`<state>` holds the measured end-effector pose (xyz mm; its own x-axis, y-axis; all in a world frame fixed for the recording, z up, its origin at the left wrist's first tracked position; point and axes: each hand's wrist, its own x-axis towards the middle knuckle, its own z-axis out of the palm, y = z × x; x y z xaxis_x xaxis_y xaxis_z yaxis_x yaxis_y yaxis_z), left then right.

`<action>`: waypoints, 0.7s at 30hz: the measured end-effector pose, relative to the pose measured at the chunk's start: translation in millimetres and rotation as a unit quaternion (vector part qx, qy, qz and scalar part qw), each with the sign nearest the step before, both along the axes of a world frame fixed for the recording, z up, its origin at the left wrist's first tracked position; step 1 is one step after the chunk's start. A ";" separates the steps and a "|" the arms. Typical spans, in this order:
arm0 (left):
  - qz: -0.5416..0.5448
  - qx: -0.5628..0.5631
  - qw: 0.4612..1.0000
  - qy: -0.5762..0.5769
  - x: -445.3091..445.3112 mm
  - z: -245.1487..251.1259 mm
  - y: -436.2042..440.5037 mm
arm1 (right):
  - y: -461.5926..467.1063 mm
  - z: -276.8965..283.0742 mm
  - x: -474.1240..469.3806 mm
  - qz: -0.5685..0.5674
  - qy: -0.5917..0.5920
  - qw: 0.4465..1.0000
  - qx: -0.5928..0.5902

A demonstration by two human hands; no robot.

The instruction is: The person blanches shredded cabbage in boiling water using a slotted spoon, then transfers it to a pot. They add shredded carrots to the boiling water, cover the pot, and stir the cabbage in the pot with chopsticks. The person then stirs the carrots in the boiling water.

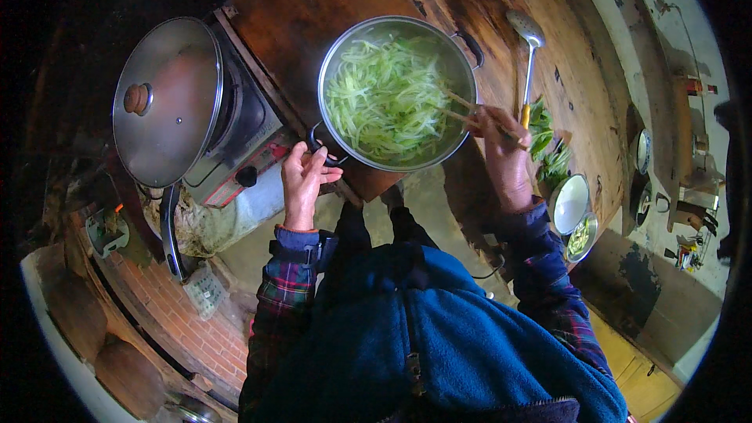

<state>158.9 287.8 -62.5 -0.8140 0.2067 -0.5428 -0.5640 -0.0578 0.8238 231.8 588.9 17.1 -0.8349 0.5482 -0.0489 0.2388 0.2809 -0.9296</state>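
In front of me a wide metal pot (327,89) stands on a brown wooden surface, with pale green vegetable shreds (388,100) heaped inside. My left hand (305,173) grips the pot's dark near-left handle (321,144) with thumb and fingers. Over the right rim, my right hand (502,144) holds a pair of wooden chopsticks (461,114). Their tips reach in among the shreds, and I cannot tell whether they pinch any. The pot's other handle (470,49) sticks out at the far right, untouched.
At left, a pan under a glass lid (176,123) sits on a gas stove (252,158), its long handle (170,235) pointing towards me. On the wooden table (587,106) at right lie a slotted ladle (530,53), green leaves (543,129), a white bowl (570,204) and a bowl of cut vegetables (581,239).
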 end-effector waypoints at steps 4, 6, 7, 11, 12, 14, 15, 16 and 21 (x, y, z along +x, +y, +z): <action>0.003 0.004 1.000 0.005 -2.1 2.7 0.6 | -27.1 -10.6 13.3 0.081 0.033 0.993 0.082; -0.005 0.005 1.000 0.013 -3.9 2.3 2.1 | -42.8 -11.2 14.4 0.074 -0.025 0.997 -0.009; -0.007 0.004 1.000 0.015 -4.0 2.2 2.1 | -50.1 -11.9 10.5 0.078 0.017 0.996 -0.045; -0.030 -0.005 1.000 0.002 -3.7 1.1 -1.5 | -57.6 -23.8 -41.0 0.082 0.062 0.993 0.058; -0.038 0.000 0.999 0.002 -4.7 0.5 -2.9 | -55.2 -27.9 -53.7 0.051 0.028 0.997 0.058; -0.042 -0.001 0.999 0.002 -5.7 -1.1 -4.6 | -55.2 -34.5 -61.2 0.005 0.103 0.994 -0.046; -0.042 -0.001 0.999 0.001 -5.9 -1.8 -5.2 | -53.2 -36.6 -60.9 -0.014 0.113 0.992 -0.051; -0.042 0.000 0.999 -0.001 -5.4 -2.0 -5.9 | -51.9 -37.4 -55.2 0.002 0.098 0.995 -0.031; -0.061 0.014 0.998 -0.010 -9.2 -1.4 -8.6 | -34.0 -27.1 -22.6 -0.037 0.064 0.997 0.017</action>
<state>149.7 279.2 -63.9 -0.7707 0.3194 -0.5513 -0.5848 -0.0112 0.8111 209.2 555.0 -10.0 -0.7908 0.6074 0.0755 0.1398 0.2993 -0.9439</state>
